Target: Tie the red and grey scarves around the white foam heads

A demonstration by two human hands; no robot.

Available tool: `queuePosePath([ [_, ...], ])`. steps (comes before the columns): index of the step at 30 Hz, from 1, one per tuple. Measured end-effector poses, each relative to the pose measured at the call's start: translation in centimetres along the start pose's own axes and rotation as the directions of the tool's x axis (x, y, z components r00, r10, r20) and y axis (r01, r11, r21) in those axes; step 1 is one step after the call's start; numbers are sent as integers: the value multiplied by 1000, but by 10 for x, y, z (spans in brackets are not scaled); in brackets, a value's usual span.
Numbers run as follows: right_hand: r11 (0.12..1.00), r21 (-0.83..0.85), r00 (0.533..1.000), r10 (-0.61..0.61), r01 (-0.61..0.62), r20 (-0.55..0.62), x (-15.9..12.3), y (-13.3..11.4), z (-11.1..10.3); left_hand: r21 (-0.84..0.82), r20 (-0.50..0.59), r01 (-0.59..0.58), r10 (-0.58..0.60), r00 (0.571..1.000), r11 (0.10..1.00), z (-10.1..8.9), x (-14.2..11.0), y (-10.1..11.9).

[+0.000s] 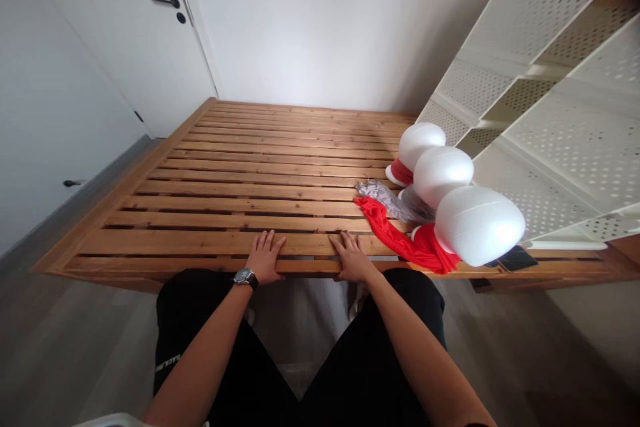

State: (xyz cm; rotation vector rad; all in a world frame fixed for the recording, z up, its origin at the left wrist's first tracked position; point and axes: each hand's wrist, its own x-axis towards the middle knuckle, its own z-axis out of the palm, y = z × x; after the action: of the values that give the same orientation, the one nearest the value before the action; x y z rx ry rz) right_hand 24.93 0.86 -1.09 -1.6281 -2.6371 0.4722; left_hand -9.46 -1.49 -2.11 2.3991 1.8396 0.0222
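My left hand (263, 256), with a wristwatch (245, 276) on the wrist, lies flat with fingers stretched out on the near slat of a wooden slatted bed frame (210, 173). My right hand (351, 256) rests flat the same way a little to the right, fingers apart, holding nothing. Just right of it lies a red cloth (400, 237), with a grey cloth (390, 201) behind it. Three white foam heads (477, 223) stand in a row at the frame's right side; the nearest and farthest have red cloth at the neck.
A white perforated shelf unit (550, 113) leans at the right. A white door with a black handle (167, 1) is at the back left. A dark flat object (513, 259) lies under the nearest foam head. My legs in black shorts (280, 360) are below.
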Motion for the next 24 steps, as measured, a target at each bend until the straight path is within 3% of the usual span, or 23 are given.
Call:
queuePosePath([
  [24,1000,-1,1000,2,-2,1,0,-2,-2,-12,9,0,0,1000,1000,-2,0,1],
])
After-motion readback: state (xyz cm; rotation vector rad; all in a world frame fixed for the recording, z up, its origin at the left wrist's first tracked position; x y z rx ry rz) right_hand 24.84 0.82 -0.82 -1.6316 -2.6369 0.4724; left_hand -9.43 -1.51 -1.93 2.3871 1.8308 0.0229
